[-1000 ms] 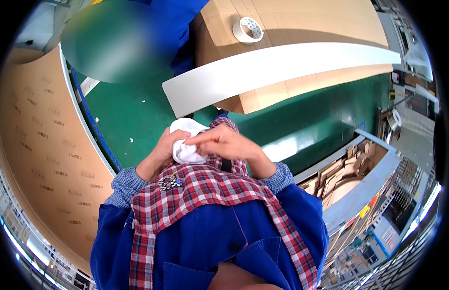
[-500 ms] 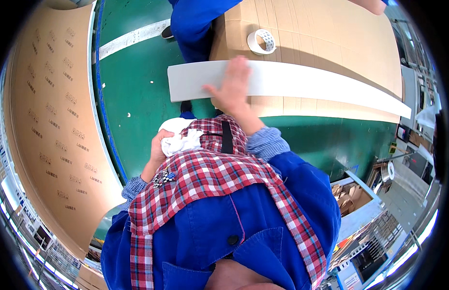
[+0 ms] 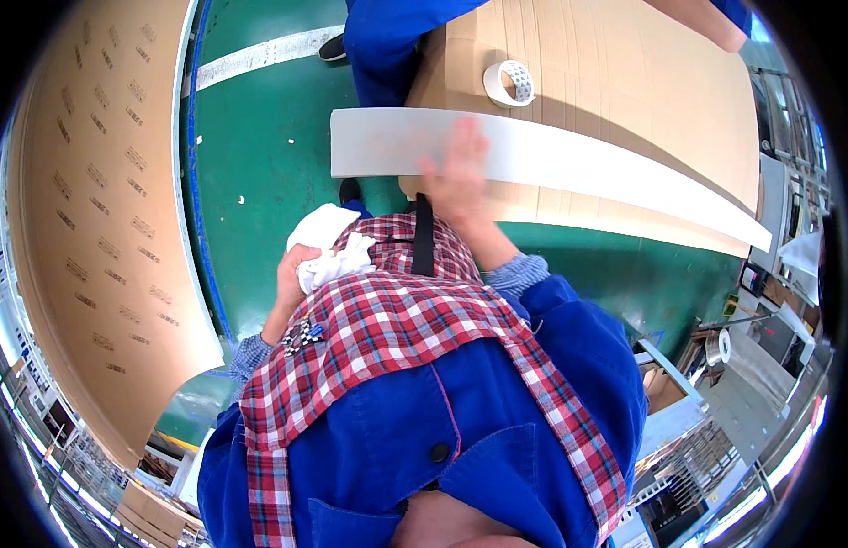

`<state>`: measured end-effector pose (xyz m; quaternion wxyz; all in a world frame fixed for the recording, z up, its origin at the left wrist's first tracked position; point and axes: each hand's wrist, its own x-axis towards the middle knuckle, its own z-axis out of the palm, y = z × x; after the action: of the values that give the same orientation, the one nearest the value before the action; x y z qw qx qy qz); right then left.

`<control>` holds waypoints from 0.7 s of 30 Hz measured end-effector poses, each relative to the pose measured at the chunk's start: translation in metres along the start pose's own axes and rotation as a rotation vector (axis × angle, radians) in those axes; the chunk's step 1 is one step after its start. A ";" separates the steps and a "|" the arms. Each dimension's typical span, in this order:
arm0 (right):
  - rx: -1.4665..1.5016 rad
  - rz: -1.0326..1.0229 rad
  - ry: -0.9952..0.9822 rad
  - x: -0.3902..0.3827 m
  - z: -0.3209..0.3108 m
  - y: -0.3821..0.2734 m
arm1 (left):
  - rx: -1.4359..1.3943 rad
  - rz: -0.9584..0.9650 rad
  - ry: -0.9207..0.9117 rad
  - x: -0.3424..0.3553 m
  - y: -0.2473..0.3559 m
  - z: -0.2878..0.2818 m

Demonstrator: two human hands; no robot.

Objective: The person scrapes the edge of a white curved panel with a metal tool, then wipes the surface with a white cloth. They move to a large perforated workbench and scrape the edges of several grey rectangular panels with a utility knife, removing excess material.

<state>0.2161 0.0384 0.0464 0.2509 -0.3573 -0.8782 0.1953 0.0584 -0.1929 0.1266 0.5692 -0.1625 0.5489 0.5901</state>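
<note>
A long white panel [image 3: 570, 164] lies across the cardboard-covered surface, its left end jutting out over the green floor. My right hand [image 3: 461, 175] is on the panel's near left part, fingers stretched out and partly smeared by motion, and no object shows in it. Against my checked apron, my left hand [image 3: 294, 267] is closed on a crumpled white cloth [image 3: 337, 262], a smoother white part of which spreads out beyond the fingers. Just past the panel's far edge, a roll of white tape [image 3: 524, 84] sits on the cardboard [image 3: 625, 82].
A large brown sheet with printed marks [image 3: 104, 210] stands along the left. Another person's blue-clad leg [image 3: 383, 50] is at the far side, and a bare forearm [image 3: 703, 20] reaches in at the far right. A blue-grey bin [image 3: 671, 402] and racks are at the lower right.
My right hand has slid a little to the right along the panel. My left hand still holds the cloth. The whole view has shifted slightly.
</note>
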 end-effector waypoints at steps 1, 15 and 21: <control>-0.112 0.120 0.062 -0.008 -0.006 0.023 | -0.008 -0.029 0.027 -0.005 0.004 0.002; 0.657 -0.154 -0.749 -0.018 0.061 -0.088 | 0.157 0.243 -0.127 -0.002 0.020 0.018; 1.681 0.712 -0.700 -0.008 -0.021 -0.093 | 0.631 0.588 -0.157 0.010 0.008 0.058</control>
<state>0.1839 -0.0257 0.1091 0.0753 -0.2279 -0.3183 0.9171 0.0732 -0.1374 0.1419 0.4387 0.2280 0.6802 0.5413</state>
